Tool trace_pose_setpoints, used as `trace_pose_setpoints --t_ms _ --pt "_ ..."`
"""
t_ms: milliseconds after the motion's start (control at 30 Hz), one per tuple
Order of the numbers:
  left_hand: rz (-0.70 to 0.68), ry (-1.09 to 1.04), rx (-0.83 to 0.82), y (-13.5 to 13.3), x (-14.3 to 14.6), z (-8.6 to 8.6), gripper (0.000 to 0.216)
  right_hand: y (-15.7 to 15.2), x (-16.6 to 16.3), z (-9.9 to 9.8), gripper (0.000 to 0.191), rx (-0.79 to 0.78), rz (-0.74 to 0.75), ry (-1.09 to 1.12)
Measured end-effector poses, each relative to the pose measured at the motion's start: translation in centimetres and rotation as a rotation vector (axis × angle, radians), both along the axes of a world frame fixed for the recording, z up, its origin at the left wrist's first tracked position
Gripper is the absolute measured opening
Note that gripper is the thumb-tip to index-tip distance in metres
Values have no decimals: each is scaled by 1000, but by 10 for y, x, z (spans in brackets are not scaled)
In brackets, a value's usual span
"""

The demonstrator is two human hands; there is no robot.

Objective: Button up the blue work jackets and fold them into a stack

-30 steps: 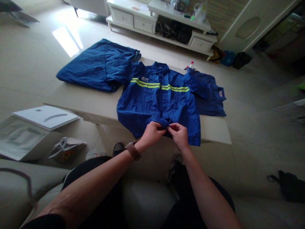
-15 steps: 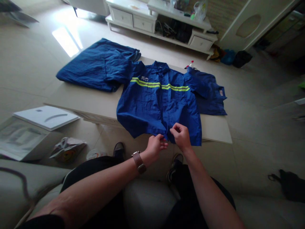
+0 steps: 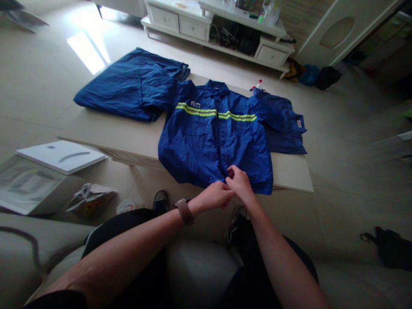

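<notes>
A blue work jacket (image 3: 206, 141) with yellow reflective stripes lies front-up on a low beige table (image 3: 122, 137), its hem hanging over the near edge. My left hand (image 3: 215, 196), a brown watch on its wrist, and my right hand (image 3: 238, 183) meet at the bottom of the jacket's front opening. Both pinch the hem there, fingers closed on the cloth.
A second blue garment (image 3: 128, 86) lies at the table's left, another (image 3: 286, 128) at its right. A white cabinet (image 3: 212, 30) stands behind. A white box (image 3: 61, 156) and a bag (image 3: 92, 197) sit on the floor to the left. My shoes show under the table's edge.
The jacket's bottom front has been brought together and now lies flatter. My left hand dropped below the hem, then came back against my right hand at the front opening.
</notes>
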State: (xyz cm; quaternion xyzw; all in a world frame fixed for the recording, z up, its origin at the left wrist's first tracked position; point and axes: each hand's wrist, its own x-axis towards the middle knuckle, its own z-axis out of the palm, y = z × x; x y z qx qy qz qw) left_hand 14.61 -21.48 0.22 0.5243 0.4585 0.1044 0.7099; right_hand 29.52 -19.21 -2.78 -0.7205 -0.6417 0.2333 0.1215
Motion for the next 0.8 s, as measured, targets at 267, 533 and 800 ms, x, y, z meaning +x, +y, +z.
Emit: trace_pose_setpoints --t_ms 267,533,800 --pt "128 340 628 43 -28 -7 33 -2 -2 13 57 212 4 214" --pt "106 343 583 40 -17 -7 26 1 -1 6 52 202 -53 429" --pt "509 -49 139 42 -10 -11 19 -1 -4 13 47 137 24 627"
